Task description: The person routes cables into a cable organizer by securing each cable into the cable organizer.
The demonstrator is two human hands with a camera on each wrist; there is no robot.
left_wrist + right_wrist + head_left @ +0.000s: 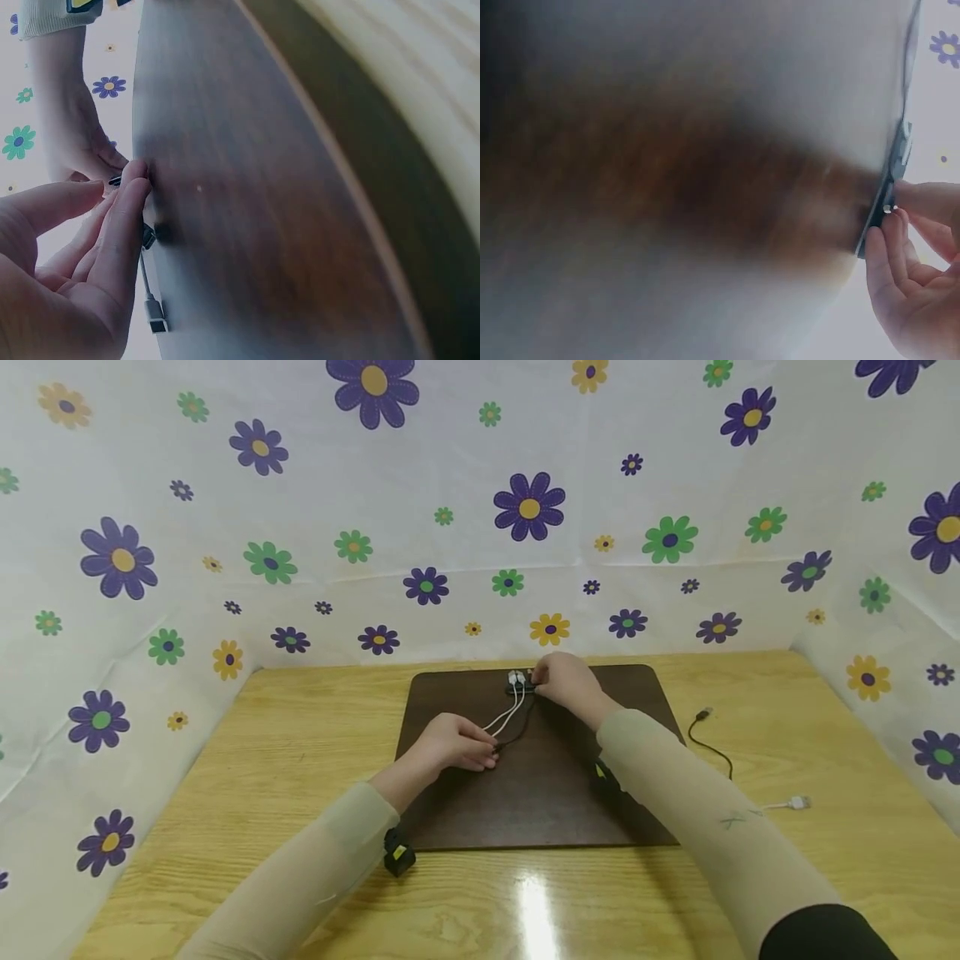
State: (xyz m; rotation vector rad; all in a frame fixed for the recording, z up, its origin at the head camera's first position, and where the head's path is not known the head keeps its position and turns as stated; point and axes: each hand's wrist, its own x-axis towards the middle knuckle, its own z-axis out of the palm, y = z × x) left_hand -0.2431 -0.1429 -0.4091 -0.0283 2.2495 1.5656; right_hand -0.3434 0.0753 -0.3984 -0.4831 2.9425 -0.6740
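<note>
On the dark brown board (480,802), near its far edge, sits a small black cable holder (512,691). Two white cables (510,714) have their plug ends in it and run toward my left hand (450,745). That hand pinches the end of a black cable (527,718) between thumb and fingertips, low over the board's middle. At the holder's right part, my right hand (567,685) pinches the other end of this cable; in the right wrist view the fingers (889,262) lie right against the black strip. A white connector (155,315) shows beyond the left hand.
On the wooden table (300,710), right of the board, lie a black cable (708,743) with a metal plug and a white USB plug (799,802), both partly behind the right forearm. A flowered cloth (450,468) stands behind and at both sides.
</note>
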